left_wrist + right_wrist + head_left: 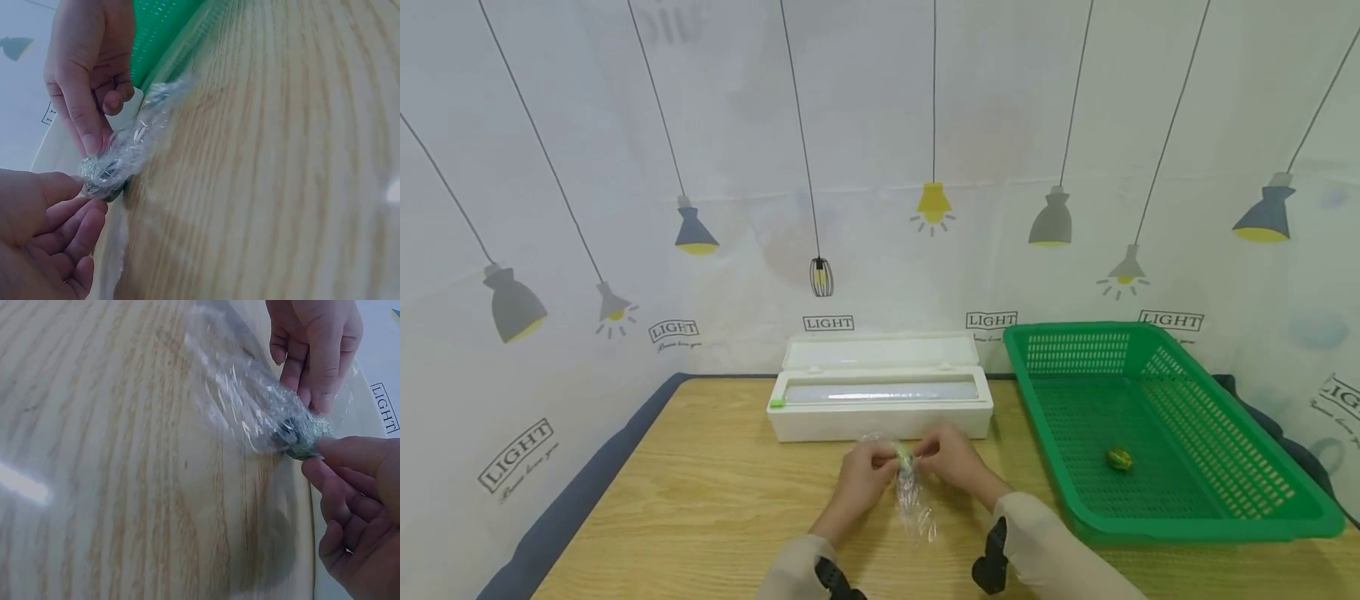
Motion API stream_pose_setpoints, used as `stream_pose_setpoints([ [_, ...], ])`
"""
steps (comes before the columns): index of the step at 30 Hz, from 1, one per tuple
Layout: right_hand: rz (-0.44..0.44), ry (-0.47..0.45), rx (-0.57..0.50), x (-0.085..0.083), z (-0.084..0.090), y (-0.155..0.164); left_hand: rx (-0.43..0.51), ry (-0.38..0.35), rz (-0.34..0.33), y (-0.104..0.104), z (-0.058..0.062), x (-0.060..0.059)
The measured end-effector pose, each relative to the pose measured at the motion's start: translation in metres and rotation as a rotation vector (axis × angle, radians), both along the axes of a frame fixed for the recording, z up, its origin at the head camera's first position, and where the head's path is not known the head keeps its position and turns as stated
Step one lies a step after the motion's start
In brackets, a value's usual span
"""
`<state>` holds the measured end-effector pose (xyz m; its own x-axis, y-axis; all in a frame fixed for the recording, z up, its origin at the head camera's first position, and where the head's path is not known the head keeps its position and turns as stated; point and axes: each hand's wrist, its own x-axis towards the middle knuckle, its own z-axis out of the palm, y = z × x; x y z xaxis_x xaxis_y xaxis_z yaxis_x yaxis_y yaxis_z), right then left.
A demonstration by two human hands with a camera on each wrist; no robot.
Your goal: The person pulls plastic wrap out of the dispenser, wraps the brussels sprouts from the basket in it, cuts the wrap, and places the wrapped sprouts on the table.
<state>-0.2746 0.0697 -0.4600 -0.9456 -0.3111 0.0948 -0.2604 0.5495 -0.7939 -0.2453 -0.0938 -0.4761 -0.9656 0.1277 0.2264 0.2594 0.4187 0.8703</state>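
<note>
Just in front of the white box, a small dark-green lump [303, 444] is bundled in clear cling film [913, 500]. My left hand [859, 477] pinches the bundle from the left with thumb and fingertips. From the other side my right hand [953, 458] pinches it too, as the right wrist view shows. A crinkled tail of film trails from the bundle toward me over the table. What the green lump is stays hidden under the film.
An open white box [880, 423] with a roll of film [880, 393] stands at the back, its lid tipped back. To the right sits a green basket [1195, 527] holding a small yellow-green lump [1118, 458]. A printed cloth wall [880, 167] rises behind the wooden table [700, 500].
</note>
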Motion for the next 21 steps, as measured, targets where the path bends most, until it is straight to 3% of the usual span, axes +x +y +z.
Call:
stream_pose_setpoints([
  [4,0.028,-0.037,0.023,0.007,0.004,0.001,-0.018,0.001,-0.004,-0.003,0.001,0.005],
  [11,0.075,-0.076,0.002,0.021,0.007,0.003,-0.013,-0.133,-0.060,-0.011,0.007,0.014],
  [14,0.085,-0.073,0.010,0.025,0.006,0.004,-0.007,-0.155,-0.091,-0.013,0.009,0.018],
  [21,0.077,-0.103,0.029,0.036,0.008,0.004,-0.048,-0.104,-0.139,-0.016,0.008,0.023],
])
